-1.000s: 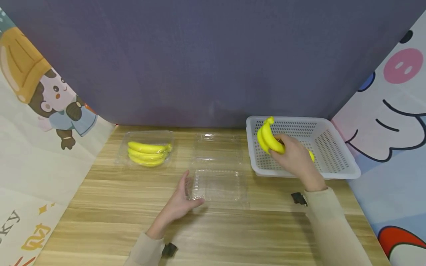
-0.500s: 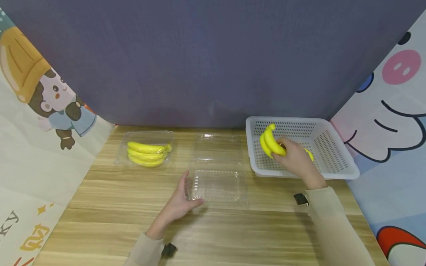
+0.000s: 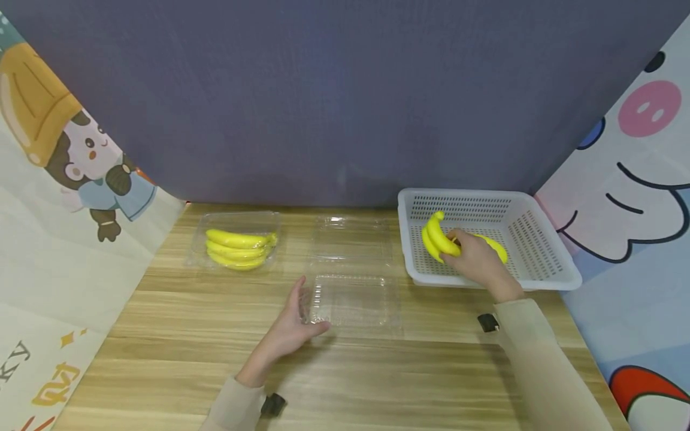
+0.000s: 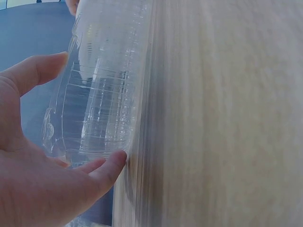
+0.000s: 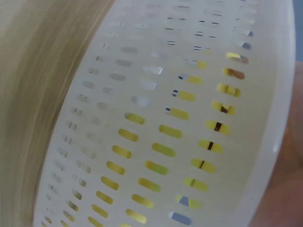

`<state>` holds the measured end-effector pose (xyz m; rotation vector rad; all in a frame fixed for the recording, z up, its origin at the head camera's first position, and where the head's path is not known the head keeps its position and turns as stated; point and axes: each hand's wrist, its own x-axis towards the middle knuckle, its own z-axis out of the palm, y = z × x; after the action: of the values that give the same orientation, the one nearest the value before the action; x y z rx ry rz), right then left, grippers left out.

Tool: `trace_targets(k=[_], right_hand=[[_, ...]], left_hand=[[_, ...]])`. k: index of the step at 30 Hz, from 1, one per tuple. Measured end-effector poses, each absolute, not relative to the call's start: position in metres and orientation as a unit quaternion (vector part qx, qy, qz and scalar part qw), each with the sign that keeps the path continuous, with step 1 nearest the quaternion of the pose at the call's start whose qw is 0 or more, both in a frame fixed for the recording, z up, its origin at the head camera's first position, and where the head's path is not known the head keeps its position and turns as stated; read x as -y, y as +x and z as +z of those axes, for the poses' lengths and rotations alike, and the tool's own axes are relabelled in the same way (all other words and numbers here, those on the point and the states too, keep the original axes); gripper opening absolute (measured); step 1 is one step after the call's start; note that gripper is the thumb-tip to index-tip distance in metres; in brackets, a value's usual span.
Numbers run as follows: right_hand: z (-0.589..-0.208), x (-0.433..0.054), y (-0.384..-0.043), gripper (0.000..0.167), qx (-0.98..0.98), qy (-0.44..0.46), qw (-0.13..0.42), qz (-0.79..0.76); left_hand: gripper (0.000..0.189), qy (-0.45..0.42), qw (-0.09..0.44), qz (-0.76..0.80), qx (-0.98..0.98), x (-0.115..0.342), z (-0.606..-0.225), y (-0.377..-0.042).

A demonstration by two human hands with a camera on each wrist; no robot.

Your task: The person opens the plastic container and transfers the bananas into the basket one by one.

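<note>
In the head view, my right hand (image 3: 475, 257) grips a bunch of yellow bananas (image 3: 439, 239) inside the white slotted basket (image 3: 550, 281). More yellow fruit (image 3: 493, 248) shows in the basket beside that hand, partly hidden by it. My left hand (image 3: 291, 329) lies along the left side of a clear plastic clamshell box (image 3: 350, 302), whose lid is folded back. From the left wrist, thumb and fingers are spread around the box's corner, and the fingertips (image 4: 117, 158) touch its edge. The right wrist view is mostly basket wall (image 5: 142, 99), with yellow showing through its slots.
A second clear box (image 3: 199, 239) stands at the back left with a bunch of bananas (image 3: 237, 248) in it. A dark panel (image 3: 302, 108) closes off the back of the wooden table (image 3: 345, 383). Printed cartoon sheets hang at both sides.
My right hand has lowered the bunch of bananas deeper into the basket, and more of the other yellow fruit now shows. The left hand and the clear boxes have stayed in place.
</note>
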<state>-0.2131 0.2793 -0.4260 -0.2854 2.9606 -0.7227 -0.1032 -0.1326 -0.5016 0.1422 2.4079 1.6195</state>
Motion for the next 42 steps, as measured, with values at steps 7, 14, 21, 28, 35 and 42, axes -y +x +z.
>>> trace_targets(k=[7,14,21,28,35,42], right_hand=[[-0.432,-0.283,-0.219,0.049,-0.964,-0.094,0.059,-0.242],[-0.437,-0.287,-0.223,0.050,-0.964,-0.095,0.087,-0.235],[-0.442,-0.288,-0.227,0.053,-0.961,-0.102,0.112,-0.230],[-0.437,-0.283,-0.228,0.063,-0.959,-0.099,0.144,-0.221],[-0.435,-0.282,-0.227,0.065,-0.961,-0.097,0.154,-0.209],[-0.437,-0.283,-0.229,0.058,-0.962,-0.097,0.150,-0.208]], left_hand=[[0.121,0.049,0.115,0.555,-0.822,0.133,-0.502,-0.103],[0.120,0.053,0.114,0.554,-0.823,0.132,-0.502,-0.104],[0.120,0.052,0.114,0.556,-0.822,0.132,-0.501,-0.103],[0.119,0.051,0.111,0.559,-0.820,0.132,-0.501,-0.103],[0.120,0.051,0.109,0.554,-0.824,0.131,-0.501,-0.103],[0.120,0.051,0.113,0.557,-0.821,0.132,-0.500,-0.103]])
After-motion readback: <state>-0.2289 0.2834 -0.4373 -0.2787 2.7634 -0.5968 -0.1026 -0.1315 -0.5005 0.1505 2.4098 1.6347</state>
